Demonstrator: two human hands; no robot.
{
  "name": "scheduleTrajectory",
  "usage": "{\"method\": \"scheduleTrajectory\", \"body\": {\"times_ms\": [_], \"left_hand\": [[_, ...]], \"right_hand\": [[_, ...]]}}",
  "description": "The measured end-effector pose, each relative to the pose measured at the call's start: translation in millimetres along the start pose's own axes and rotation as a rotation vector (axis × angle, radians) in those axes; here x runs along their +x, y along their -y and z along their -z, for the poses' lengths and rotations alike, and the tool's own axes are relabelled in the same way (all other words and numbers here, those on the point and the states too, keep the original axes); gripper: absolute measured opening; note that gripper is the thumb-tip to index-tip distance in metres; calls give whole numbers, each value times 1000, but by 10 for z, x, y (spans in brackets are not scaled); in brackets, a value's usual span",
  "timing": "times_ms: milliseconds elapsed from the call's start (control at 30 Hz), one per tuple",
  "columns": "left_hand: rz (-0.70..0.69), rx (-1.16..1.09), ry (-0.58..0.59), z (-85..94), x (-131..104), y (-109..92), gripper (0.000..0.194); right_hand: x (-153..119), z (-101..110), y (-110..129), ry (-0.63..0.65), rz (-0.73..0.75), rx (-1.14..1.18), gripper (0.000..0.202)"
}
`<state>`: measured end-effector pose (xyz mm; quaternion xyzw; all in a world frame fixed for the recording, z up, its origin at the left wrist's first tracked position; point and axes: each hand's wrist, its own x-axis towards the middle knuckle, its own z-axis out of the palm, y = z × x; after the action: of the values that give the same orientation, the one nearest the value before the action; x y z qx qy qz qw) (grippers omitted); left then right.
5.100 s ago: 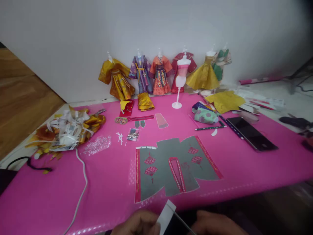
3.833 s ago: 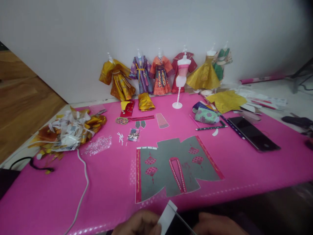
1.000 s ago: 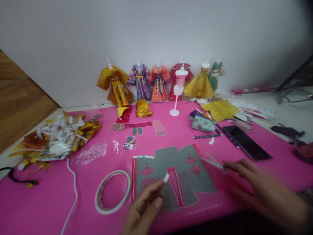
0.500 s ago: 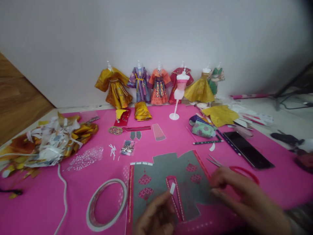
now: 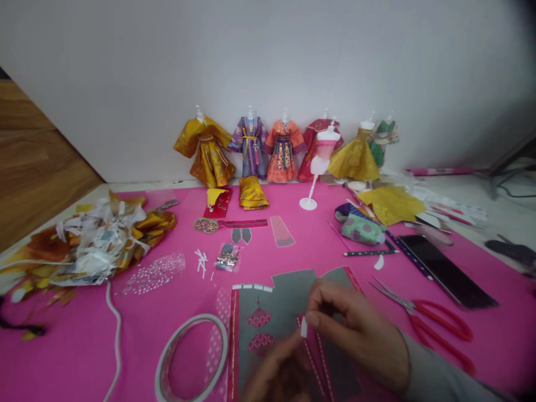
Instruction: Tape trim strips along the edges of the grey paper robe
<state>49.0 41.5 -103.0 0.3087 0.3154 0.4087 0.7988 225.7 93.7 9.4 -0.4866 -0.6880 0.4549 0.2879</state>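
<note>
A small white strip [image 5: 304, 327] is at the fingertips of both hands, above a grey-green fabric piece [image 5: 288, 285] with pink motifs and a pink border. My right hand [image 5: 355, 329] pinches at the strip's upper end, thumb and index finger together. Blurred and low in the picture, my left hand [image 5: 280, 371] has its fingertip against the strip's lower end. Beneath the hands is a pink V-shaped trim [image 5: 312, 357] with beaded edges. Several white pieces line the fabric's top left edge. Red-handled scissors [image 5: 422, 318] lie beside my right hand, blades apart.
A roll of white tape [image 5: 161, 363] lies at left on the pink mat [image 5: 142, 324], near a heap of scraps [image 5: 96, 240]. A phone [image 5: 446, 271] and pencils are at right. Dressed doll forms and a bare-based stand [image 5: 309, 204] stand at the back.
My right hand has moved left from beside the scissors to the white strip, uncovering the scissors. The view has shifted slightly, so the scene sits further right.
</note>
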Motion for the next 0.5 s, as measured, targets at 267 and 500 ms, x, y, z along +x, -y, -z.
{"method": "scheduleTrajectory", "body": {"times_ms": [267, 500], "left_hand": [[-496, 921, -30, 21, -44, -90, 62], [-1093, 1753, -438, -89, 154, -72, 28]], "right_hand": [[567, 68, -146, 24, 180, -470, 11], [1053, -41, -436, 241, 172, -622, 9]]}}
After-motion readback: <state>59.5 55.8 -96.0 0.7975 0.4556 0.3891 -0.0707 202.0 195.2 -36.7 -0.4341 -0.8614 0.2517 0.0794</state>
